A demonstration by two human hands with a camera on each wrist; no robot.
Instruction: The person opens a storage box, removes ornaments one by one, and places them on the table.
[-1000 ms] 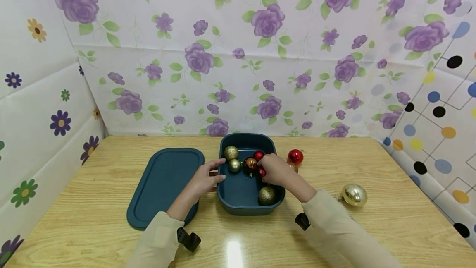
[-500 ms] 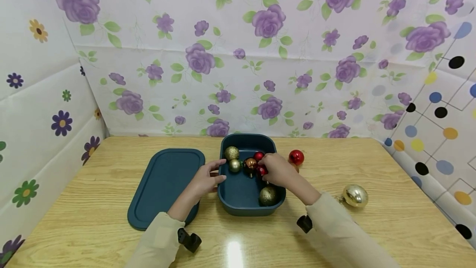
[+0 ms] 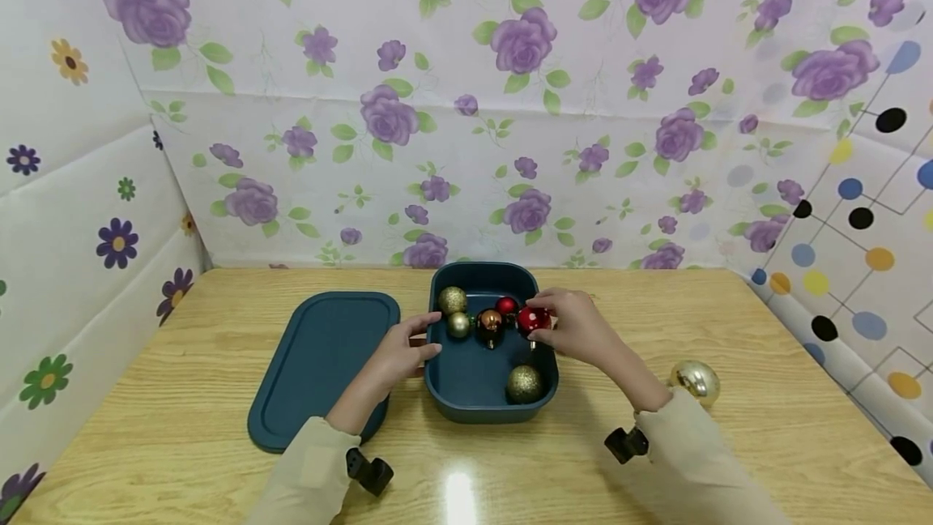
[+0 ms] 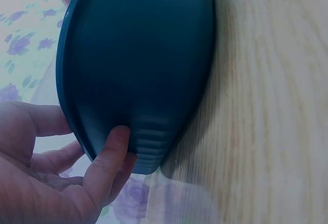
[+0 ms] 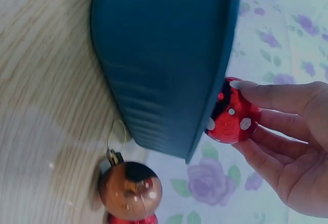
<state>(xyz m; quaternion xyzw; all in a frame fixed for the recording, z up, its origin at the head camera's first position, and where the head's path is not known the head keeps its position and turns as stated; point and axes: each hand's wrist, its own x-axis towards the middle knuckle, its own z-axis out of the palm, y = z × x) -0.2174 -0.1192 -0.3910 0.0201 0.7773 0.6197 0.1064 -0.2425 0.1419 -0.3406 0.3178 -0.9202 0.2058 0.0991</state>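
Note:
My right hand (image 3: 579, 329) pinches a shiny red bauble (image 3: 534, 321) between thumb and fingers, over the right rim of the dark blue box (image 3: 474, 414). White dots mark this bauble (image 5: 233, 114) in the right wrist view. At the opposite side, my left hand (image 3: 397, 353) holds the box wall, some fingertips over the rim and others against the outside (image 4: 138, 70). Inside lie a copper bauble (image 3: 489, 324), another red bauble (image 3: 506, 306), a small gold bauble (image 3: 459, 325) and two glittery gold baubles (image 3: 452, 300).
A matching blue lid (image 3: 328, 363) lies flat left of the box. A large gold bauble (image 3: 696, 382) sits beyond my right wrist. Right of the box, a copper bauble (image 5: 130, 190) and a red one (image 5: 134, 219) rest on the wooden table (image 3: 182, 395).
My right hand has come up and to the right with the red bauble from inside the box, and now covers the baubles on the table behind it. The left hand stays put.

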